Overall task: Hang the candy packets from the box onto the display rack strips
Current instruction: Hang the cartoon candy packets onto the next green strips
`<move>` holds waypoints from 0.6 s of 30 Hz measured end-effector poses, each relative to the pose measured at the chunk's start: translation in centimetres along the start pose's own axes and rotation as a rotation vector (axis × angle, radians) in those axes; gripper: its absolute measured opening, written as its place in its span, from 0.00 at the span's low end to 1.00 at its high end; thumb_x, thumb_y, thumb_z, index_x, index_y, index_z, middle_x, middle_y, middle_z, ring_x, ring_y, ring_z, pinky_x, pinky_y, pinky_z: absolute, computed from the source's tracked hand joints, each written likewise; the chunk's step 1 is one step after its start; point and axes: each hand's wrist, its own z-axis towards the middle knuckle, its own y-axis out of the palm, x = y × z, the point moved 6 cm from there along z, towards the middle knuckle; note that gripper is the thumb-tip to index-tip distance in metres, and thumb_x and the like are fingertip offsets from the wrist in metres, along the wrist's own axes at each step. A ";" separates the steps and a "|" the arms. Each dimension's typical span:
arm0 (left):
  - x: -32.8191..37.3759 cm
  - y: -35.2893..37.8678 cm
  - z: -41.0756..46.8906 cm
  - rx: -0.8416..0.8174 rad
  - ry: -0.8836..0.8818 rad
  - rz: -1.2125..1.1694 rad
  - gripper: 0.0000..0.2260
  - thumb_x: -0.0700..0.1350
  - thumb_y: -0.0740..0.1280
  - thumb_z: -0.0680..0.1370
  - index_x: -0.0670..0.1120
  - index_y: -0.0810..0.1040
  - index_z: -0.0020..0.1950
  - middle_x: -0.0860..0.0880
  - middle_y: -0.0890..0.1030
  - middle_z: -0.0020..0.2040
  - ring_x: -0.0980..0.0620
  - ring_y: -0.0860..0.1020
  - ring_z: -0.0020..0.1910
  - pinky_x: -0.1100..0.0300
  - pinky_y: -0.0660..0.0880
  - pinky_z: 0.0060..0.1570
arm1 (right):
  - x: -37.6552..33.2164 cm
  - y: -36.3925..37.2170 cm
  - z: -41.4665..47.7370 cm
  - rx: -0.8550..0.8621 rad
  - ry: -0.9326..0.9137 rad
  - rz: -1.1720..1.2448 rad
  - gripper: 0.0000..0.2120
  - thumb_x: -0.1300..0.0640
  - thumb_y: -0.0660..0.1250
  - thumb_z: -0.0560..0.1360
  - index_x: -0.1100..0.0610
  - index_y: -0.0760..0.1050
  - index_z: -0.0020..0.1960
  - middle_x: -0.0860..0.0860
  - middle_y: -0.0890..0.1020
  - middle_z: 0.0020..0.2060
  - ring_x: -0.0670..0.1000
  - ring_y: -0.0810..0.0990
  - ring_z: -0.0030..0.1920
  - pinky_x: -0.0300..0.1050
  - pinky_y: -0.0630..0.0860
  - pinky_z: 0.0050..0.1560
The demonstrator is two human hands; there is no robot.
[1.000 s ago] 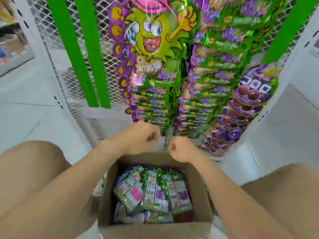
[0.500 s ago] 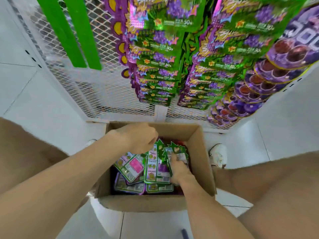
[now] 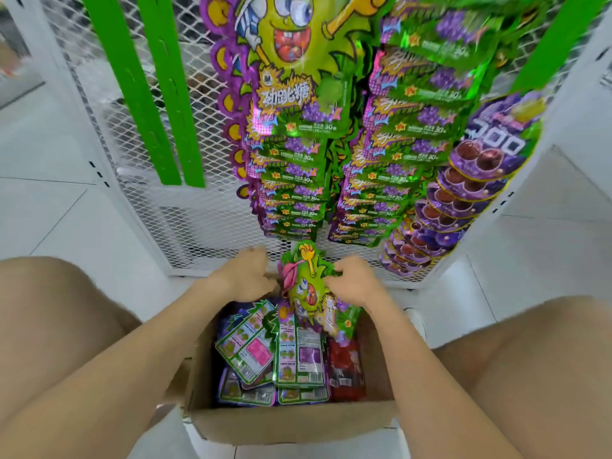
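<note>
My right hand (image 3: 354, 284) grips the right edge of a green candy packet (image 3: 306, 281) with a cartoon face, held upright just above the cardboard box (image 3: 291, 425). My left hand (image 3: 245, 276) hovers at the packet's left side with loosely curled fingers; contact is unclear. Several more packets (image 3: 298, 356) lie face down in the box. Just above the raised packet, two strips full of the same green and purple packets, one on the left (image 3: 291, 180) and one on the right (image 3: 397, 160), hang on the white mesh rack (image 3: 205, 220).
Two bare green strips (image 3: 165, 94) hang on the mesh at the left, and another green strip (image 3: 556, 44) at the upper right. A column of purple packets (image 3: 463, 200) hangs at the right. My bare knees flank the box on the white tiled floor.
My right hand has come up out of the box with a green packet in it. My left hand rose beside it, and the view tilted back up toward the rack.
</note>
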 end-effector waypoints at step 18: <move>5.3 -19.6 -8.1 0.620 0.396 -0.767 0.02 0.44 0.72 0.82 0.49 0.84 0.53 0.56 0.82 0.45 0.60 0.79 0.45 0.67 0.73 0.48 | -15.5 -17.4 -9.6 0.569 -0.559 0.399 0.11 0.52 0.73 0.79 0.50 0.82 0.62 0.41 0.85 0.49 0.42 0.85 0.51 0.41 0.79 0.49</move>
